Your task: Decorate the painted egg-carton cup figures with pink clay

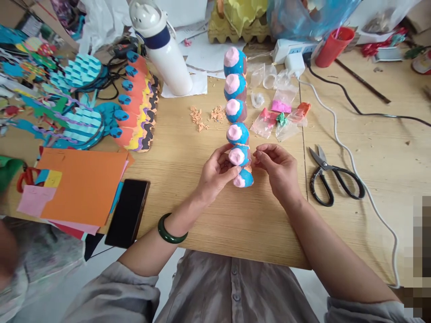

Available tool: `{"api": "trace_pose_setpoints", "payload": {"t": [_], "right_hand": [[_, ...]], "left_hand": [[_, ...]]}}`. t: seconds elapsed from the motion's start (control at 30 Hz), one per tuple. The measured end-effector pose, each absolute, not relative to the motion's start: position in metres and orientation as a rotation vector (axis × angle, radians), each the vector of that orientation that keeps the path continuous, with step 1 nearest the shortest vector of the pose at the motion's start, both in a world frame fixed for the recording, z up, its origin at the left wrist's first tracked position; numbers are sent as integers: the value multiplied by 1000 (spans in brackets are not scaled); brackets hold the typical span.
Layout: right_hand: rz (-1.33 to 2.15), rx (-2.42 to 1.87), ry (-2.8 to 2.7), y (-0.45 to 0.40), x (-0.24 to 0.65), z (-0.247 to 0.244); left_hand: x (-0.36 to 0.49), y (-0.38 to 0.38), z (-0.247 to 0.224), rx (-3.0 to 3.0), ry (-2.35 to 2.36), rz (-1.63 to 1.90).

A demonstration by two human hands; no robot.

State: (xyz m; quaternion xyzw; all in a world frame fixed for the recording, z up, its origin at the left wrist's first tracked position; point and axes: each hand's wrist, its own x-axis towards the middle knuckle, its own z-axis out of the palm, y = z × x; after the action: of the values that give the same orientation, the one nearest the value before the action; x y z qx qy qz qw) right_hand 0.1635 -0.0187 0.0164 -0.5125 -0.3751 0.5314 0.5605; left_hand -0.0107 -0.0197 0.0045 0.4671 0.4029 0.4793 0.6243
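A strip of egg-carton cups (235, 111) lies lengthwise away from me on the table, its bumps covered in blue and pink, with brownish sides. My left hand (217, 172) grips its near end, thumb on top by the nearest bumps and fingers partly hidden behind. Close to the right side of the same end, my right hand (278, 168) has thumb and index finger pinched together. Whatever may be between those fingertips is too small to make out. Small clear bags with soft pink, green and orange lumps (282, 118) lie beyond my right hand. Orange crumbs (198, 117) are scattered left of the strip.
Black-handled scissors (325, 167) lie open at right, near a white cable (340, 134). At left are a phone (127, 213), orange paper (81, 184) and a painted orange carton piece (136, 107). A white bottle (164, 54) and red cup (334, 47) stand behind.
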Motion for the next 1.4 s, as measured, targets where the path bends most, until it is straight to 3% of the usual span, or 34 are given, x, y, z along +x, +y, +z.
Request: {"api": "trace_pose_setpoints", "payload": {"t": [0.23,0.57,1.4], "right_hand": [[1106,-1311,-1049,-30,159,36],[933,-1281,-1175,-49,151,15],[557,-1210,-1671,-50,154,22]], "left_hand": [[-11,-18,0,1133,933,1213],[-12,-21,3,1227,964,1184],[-15,-27,3,1318,936,1291]]}}
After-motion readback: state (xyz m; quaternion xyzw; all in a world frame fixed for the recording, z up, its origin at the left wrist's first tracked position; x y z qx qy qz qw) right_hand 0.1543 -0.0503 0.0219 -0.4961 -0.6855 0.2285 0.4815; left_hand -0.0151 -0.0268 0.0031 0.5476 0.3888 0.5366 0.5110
